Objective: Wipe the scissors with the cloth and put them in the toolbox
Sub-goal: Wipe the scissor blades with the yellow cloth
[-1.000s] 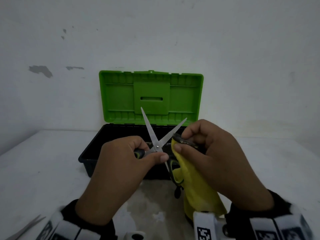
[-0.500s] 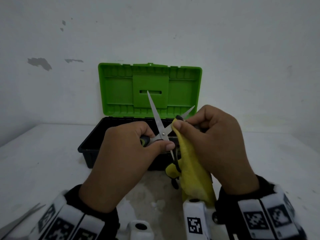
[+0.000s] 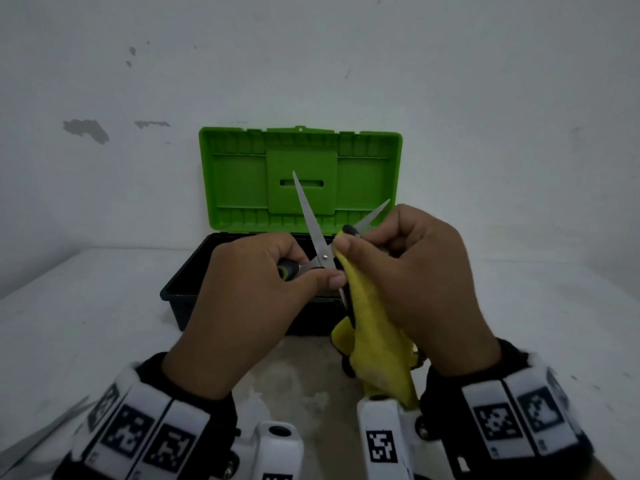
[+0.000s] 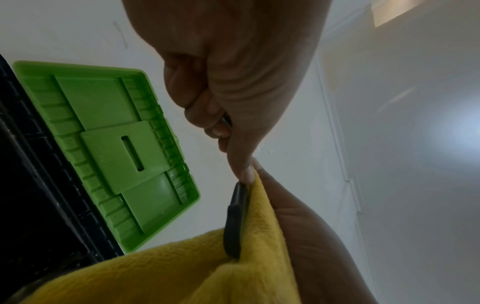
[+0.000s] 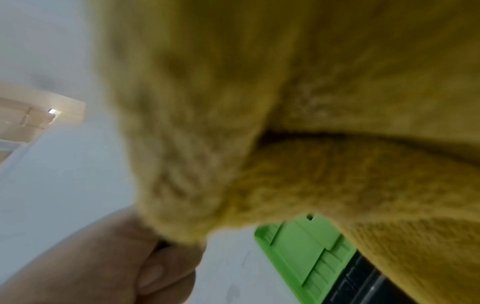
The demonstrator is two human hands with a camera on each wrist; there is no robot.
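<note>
The scissors [image 3: 313, 230] stand with blades spread, tips up, in front of the toolbox's green lid [image 3: 242, 174]. My left hand [image 3: 308, 277] grips their dark handle near the pivot. My right hand [image 3: 360, 242] pinches the yellow cloth [image 3: 374, 341] around the right blade, whose tip pokes out above the fingers. The cloth hangs down over the other handle [image 4: 235, 222]. In the left wrist view my left hand [image 4: 233, 127] meets the cloth [image 4: 182, 267]. In the right wrist view the cloth [image 5: 285, 102] fills most of the picture. The black toolbox base [image 3: 187, 285] stands open behind the hands.
Thin metal blades [image 3: 38, 441] lie at the table's near left corner. The white table [image 3: 86, 323] runs back to a white wall, with the toolbox against it. The upright lid [image 5: 306, 246] stands just beyond the hands.
The right hand has slid the cloth up the right blade toward its tip. Both hands and the scissors have risen a little in front of the lid.
</note>
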